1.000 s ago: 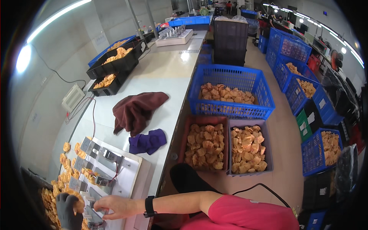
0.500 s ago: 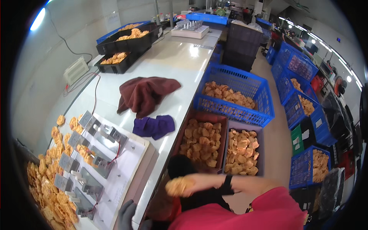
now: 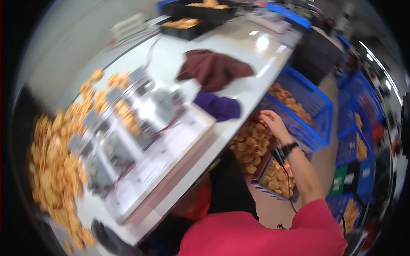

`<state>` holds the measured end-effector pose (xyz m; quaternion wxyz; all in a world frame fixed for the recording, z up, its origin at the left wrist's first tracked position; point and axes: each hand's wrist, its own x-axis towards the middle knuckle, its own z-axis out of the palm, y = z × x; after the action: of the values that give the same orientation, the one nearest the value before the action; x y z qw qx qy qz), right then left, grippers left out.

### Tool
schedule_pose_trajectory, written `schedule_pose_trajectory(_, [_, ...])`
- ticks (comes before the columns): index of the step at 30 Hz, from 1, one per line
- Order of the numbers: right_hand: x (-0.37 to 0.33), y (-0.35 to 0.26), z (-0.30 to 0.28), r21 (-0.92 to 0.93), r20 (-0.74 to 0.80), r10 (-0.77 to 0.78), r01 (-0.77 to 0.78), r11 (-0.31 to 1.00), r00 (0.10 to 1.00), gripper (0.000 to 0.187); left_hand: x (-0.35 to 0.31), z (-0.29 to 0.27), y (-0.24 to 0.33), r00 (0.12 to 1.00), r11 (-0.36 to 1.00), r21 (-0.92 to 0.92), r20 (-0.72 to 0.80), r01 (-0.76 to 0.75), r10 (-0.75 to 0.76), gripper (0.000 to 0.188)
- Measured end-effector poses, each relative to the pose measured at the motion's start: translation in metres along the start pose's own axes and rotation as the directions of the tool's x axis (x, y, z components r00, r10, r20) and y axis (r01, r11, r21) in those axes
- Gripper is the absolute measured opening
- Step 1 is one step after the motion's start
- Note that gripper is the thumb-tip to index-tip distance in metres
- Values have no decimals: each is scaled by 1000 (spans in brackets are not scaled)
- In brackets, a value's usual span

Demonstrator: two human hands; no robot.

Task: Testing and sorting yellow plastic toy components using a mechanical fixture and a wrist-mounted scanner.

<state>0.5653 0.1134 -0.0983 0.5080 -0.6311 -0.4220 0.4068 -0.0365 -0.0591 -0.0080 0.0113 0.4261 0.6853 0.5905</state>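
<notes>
head view: both hands are showing, well apart, with blur softening the details.
right forearm: it is slanting up and leftward from a pink sleeve (image 3: 314,219), a black wristband (image 3: 290,148) circling the wrist.
right hand: bare hand (image 3: 272,120) is hovering above the red bin (image 3: 265,162), beside the blue crate (image 3: 323,109), fingers curving loosely; whether the tips are meeting, one cannot tell.
left hand: grey-gloved hand (image 3: 107,238) is lying low at the table's edge, near the clamp board (image 3: 168,160); its grip cannot be told.
tan pieces: some (image 3: 251,147) are filling the red bin beneath the right hand; a large heap (image 3: 55,158) is covering the table left of the board.
</notes>
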Motion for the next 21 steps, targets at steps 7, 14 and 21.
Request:
schedule_pose_trajectory(7, [-104,-140,136,-158,613,-148,304,940,776,15,-18,47,28,967,972,-117,178,203,-181,42])
schedule_pose_trajectory(14, [-103,-184,249,-62,739,-520,812,580,428,22,-28,42,13,949,997,60,308,51,-67,46])
schedule_pose_trajectory(21, [-79,-163,247,-234,619,-531,781,578,578,15,-32,46,0,954,994,101,295,31,-60,47])
